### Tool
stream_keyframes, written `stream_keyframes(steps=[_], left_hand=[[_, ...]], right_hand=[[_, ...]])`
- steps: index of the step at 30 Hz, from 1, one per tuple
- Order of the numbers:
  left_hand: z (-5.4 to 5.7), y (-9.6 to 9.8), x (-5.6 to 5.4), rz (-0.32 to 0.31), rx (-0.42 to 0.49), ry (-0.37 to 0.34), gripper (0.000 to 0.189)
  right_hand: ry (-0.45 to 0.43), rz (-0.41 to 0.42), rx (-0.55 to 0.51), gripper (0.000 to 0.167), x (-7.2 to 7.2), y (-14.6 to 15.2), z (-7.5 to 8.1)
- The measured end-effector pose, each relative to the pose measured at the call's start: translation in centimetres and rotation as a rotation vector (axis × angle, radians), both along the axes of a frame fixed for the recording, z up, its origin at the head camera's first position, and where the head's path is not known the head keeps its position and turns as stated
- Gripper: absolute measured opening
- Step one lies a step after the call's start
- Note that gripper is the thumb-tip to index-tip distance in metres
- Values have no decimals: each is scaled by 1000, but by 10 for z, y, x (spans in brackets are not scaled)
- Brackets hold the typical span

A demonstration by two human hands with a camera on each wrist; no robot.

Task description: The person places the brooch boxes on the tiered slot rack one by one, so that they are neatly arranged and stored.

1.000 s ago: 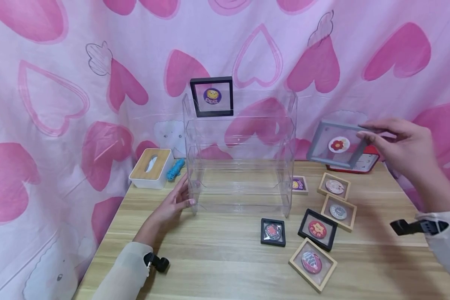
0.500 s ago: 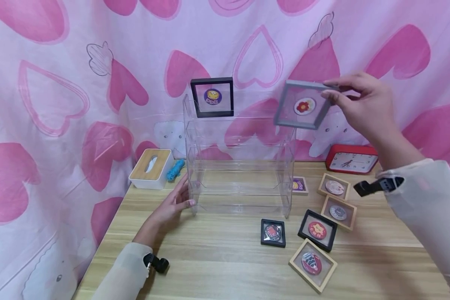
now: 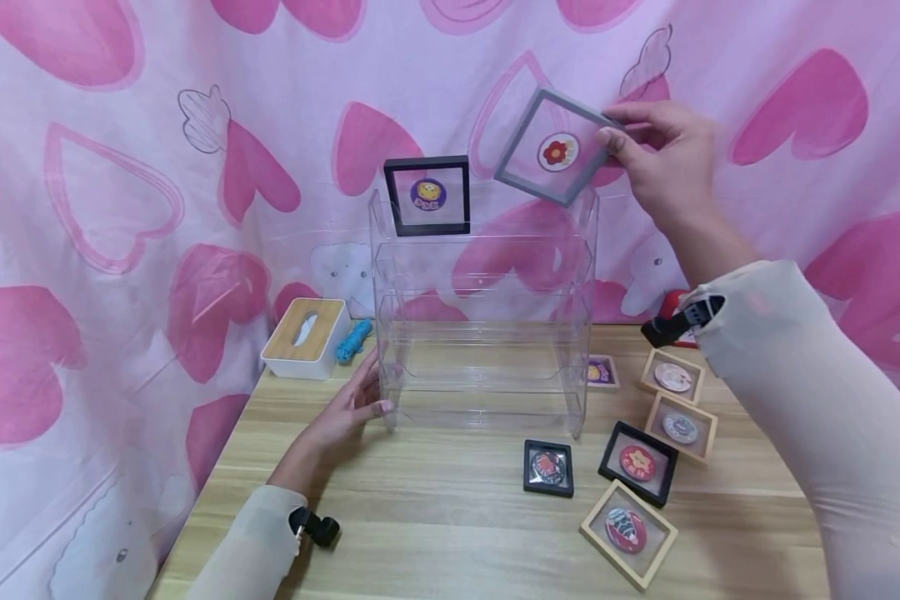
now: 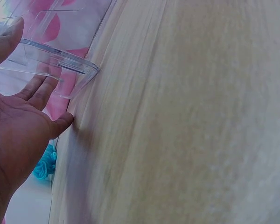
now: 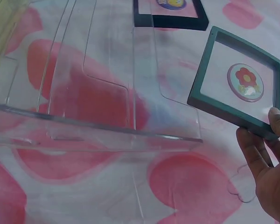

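Note:
My right hand (image 3: 663, 162) pinches a corner of a grey see-through display frame (image 3: 516, 146), which holds a round badge with a red flower. The frame is tilted, above the right end of a clear tiered display rack (image 3: 480, 400). In the right wrist view the thumb lies on the front of the frame (image 5: 212, 100), the fingers beneath. A black display frame (image 3: 465, 196) with a purple-and-yellow badge stands on the rack's top tier at the left. My left hand (image 3: 345, 412) touches the rack's left side, its fingers fairly straight; in the left wrist view the thumb lies apart from them.
On the table right of the rack lie wooden frames (image 3: 622, 565), black frames (image 3: 548, 490) and a small purple-badge frame (image 3: 602, 372). A red clock (image 3: 671, 304) is mostly hidden by the right arm. At left are a tissue box (image 3: 300, 365) and blue cord (image 3: 354, 341).
My right hand has carried the grey frame leftward and up, from beside the rack to above its right end, and the frame has turned cornerwise. My left hand stays against the rack.

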State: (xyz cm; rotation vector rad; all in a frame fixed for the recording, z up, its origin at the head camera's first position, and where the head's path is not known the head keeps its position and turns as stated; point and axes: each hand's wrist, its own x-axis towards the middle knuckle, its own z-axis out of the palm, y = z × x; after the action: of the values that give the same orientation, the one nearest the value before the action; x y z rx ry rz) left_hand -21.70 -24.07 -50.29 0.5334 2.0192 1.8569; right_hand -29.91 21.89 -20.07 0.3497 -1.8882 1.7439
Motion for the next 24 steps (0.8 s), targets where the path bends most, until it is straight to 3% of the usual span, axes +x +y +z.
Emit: stream_keyframes(steps=[4,11,16,24], left_hand=[[0,0,0,-4,-3,13,104],[0,2,0,2,-8,9,103],[0,2,0,10,-8,-15,103],[-2,2,-3,5,-12,1,103]], right_hand=[[9,-53,113,28,-12,-8,-3],[11,-194,471,26,-23,-15,-14],[-28,-207,564,26,-24,-18,-22],[-30,-208,606,29,-23,-15,-23]])
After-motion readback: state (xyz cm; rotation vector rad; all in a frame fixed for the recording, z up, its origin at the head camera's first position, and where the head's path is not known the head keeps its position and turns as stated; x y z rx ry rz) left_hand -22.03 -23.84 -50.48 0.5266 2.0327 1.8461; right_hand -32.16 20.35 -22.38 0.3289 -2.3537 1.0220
